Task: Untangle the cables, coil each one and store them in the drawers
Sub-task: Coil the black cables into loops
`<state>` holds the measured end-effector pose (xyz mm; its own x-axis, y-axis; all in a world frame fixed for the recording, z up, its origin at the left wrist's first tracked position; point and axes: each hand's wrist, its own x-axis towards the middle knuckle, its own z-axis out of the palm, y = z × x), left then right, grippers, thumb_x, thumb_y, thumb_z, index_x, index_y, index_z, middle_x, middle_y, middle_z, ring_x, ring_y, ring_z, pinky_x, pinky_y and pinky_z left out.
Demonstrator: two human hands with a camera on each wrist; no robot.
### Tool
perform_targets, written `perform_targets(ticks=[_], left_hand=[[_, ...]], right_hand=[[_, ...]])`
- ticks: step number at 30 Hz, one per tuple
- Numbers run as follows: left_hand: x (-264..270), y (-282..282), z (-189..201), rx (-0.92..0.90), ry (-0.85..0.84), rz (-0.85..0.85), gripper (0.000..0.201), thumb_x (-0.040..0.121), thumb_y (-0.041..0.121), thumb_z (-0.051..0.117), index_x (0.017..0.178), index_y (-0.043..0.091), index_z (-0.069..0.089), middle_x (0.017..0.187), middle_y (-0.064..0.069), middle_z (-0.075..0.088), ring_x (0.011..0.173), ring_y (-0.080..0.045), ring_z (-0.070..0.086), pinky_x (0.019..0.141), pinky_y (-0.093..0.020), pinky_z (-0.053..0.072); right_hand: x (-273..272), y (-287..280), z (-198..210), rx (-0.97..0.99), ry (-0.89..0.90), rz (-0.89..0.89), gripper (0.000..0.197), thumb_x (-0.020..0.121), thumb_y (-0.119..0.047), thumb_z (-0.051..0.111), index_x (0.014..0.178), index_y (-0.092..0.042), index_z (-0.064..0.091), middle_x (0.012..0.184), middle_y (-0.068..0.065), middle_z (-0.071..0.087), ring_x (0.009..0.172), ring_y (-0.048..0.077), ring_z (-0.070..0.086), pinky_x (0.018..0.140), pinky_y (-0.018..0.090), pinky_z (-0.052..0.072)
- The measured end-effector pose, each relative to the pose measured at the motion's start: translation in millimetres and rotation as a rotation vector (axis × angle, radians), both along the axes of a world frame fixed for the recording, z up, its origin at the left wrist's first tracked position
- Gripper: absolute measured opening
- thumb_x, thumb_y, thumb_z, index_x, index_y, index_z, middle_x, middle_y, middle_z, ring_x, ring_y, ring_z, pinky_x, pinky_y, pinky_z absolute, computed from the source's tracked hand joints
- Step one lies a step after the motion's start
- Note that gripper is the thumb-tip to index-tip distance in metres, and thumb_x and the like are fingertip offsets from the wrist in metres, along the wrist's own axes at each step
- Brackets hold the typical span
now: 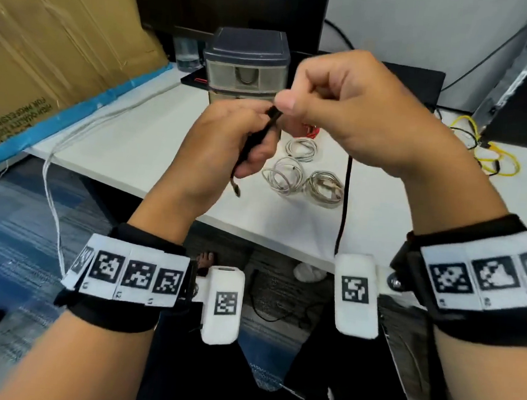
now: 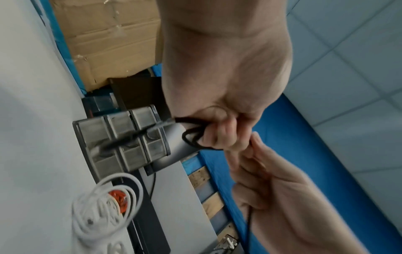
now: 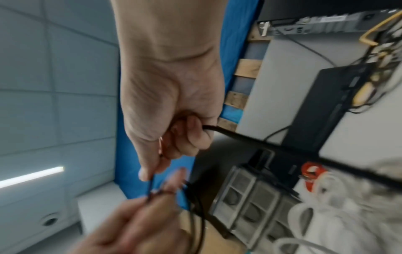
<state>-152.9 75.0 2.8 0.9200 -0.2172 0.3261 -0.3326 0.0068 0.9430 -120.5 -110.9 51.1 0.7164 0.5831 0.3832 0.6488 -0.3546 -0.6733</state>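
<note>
Both hands are raised above the white table's (image 1: 134, 145) front edge, working a thin black cable (image 1: 255, 148). My left hand (image 1: 229, 140) grips small loops of it in curled fingers (image 2: 215, 135), and its plug end (image 1: 236, 189) dangles below. My right hand (image 1: 351, 112) pinches the same cable (image 3: 150, 185) between thumb and forefinger; the rest runs through its curled fingers and hangs down (image 1: 343, 206) over the table edge. Three coiled white cables (image 1: 299, 171) lie on the table beyond the hands. The grey drawer unit (image 1: 246, 62) stands behind them.
An orange cable bundle (image 1: 311, 131) lies by the drawer unit. Yellow and black wires (image 1: 486, 154) clutter the table's right side. A cardboard box (image 1: 57, 35) leans at the left, with a long white cord (image 1: 55, 189) trailing off the table. A dark monitor (image 1: 227, 4) stands behind.
</note>
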Motion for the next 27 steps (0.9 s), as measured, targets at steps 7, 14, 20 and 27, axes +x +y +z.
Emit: perform_targets(ticks=[7,14,20,27], left_hand=[[-0.6,-6.8,3.4,-0.373,0.070,-0.103,0.037,0.110,0.019,0.036,0.113,-0.008,0.061,0.062,0.008,0.063,0.049,-0.003,0.045,0.051,-0.015,0.035],[7.0,-15.1,-4.0,-0.302,-0.078,0.305,0.026,0.110,0.014,0.043,0.124,0.006,0.063,0.115,-0.013,0.076,0.109,-0.017,0.073,0.091,-0.029,0.058],[1.2,-16.6,-3.4,0.066,-0.022,0.177,0.036,0.105,0.015,0.044,0.078,0.008,0.067,0.046,0.005,0.045,0.043,-0.008,0.034,0.043,-0.020,0.027],[-10.0,1.2,-5.4,-0.303,0.077,-0.195,0.038,0.109,0.021,0.037,0.111,0.001,0.069,0.053,0.012,0.037,0.043,-0.001,0.025,0.044,-0.017,0.024]], right_hand=[[-0.9,18.2,-48.8,0.323,0.293,-0.097,0.037,0.109,-0.031,0.043,0.079,-0.018,0.060,0.056,-0.013,0.035,0.048,0.008,0.026,0.045,0.023,0.022],[-20.8,11.4,-35.8,-0.271,0.183,0.042,0.028,0.105,-0.019,0.052,0.083,-0.009,0.067,0.053,-0.021,0.052,0.049,-0.001,0.047,0.047,0.009,0.034],[-9.9,-5.3,0.2,-0.012,0.126,0.059,0.032,0.100,-0.013,0.063,0.081,0.013,0.063,0.048,-0.014,0.050,0.040,0.001,0.043,0.045,0.007,0.034],[-10.6,15.8,-47.2,0.381,0.396,-0.056,0.043,0.109,-0.032,0.044,0.069,-0.025,0.057,0.059,-0.004,0.032,0.050,0.012,0.021,0.044,0.023,0.016]])
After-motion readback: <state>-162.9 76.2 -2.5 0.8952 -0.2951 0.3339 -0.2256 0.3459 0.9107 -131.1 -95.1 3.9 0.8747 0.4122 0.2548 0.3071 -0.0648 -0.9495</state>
